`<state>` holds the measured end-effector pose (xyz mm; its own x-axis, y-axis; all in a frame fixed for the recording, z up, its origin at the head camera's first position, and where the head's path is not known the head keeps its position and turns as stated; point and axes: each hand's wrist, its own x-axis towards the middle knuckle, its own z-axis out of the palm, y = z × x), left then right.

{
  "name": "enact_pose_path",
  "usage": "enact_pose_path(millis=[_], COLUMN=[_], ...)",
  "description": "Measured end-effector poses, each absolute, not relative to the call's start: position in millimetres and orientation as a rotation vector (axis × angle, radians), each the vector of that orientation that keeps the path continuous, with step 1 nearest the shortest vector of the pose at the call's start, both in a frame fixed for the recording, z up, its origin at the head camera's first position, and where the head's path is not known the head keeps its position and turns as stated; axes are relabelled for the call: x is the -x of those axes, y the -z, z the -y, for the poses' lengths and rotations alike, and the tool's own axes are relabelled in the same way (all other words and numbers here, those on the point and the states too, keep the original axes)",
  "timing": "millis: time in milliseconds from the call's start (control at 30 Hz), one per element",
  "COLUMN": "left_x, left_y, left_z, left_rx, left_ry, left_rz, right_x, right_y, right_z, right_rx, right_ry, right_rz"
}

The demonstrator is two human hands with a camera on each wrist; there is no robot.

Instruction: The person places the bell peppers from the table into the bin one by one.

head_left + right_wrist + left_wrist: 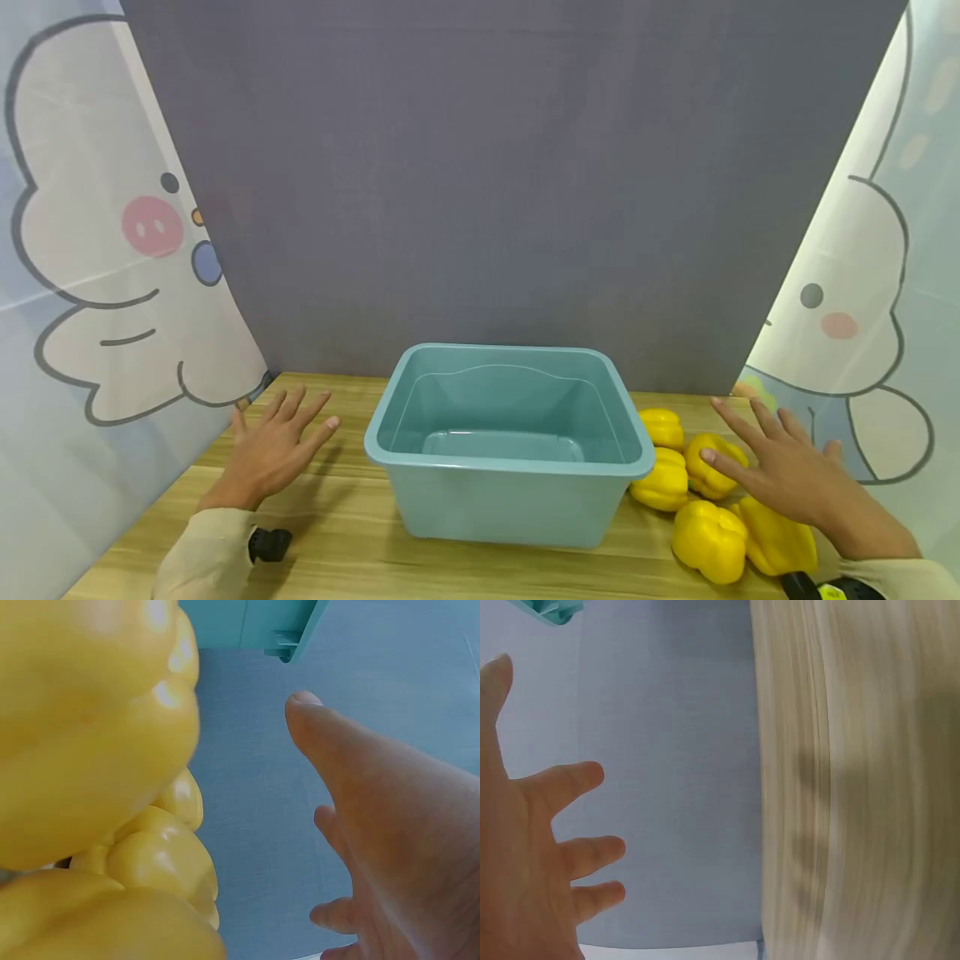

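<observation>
A light blue plastic bin (506,504) stands upright in the middle of the wooden table, its inside bare. To its right lie several yellow bell peppers (710,542), grouped close together. My left hand (273,454) hovers over the table left of the bin, fingers spread, holding nothing; the left wrist view shows the same hand (532,847) with its fingers apart. Above the peppers is my right hand (795,475), also spread and holding nothing. In the right wrist view the peppers (161,859) fill the left side, apart from the right hand (405,825).
The wooden table (330,558) ends at a grey fabric panel (480,183) at the back. Curtains with cartoon animals hang at the left (97,250) and right (855,333). Dark wrist devices (270,544) sit at both cuffs.
</observation>
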<state>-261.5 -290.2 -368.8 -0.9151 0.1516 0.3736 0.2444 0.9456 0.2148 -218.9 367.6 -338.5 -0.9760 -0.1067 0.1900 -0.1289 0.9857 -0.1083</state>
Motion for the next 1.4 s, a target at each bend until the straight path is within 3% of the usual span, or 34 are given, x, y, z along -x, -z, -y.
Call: enact_pose_path(millis=[1133,1400], left_x=[271.9,269.6], left_y=[387.9,387.3], left_z=[248.9,230.5], left_rx=[0.567,0.579], left_ry=[1.698,1.773], left_rz=[2.379,2.275], right_x=[223.1,223.4], right_y=[345.0,345.0], right_z=[-365.2,-368.6], right_rx=[-0.304,-0.298], right_ry=[-0.121,-0.162], right_rz=[2.878,2.903])
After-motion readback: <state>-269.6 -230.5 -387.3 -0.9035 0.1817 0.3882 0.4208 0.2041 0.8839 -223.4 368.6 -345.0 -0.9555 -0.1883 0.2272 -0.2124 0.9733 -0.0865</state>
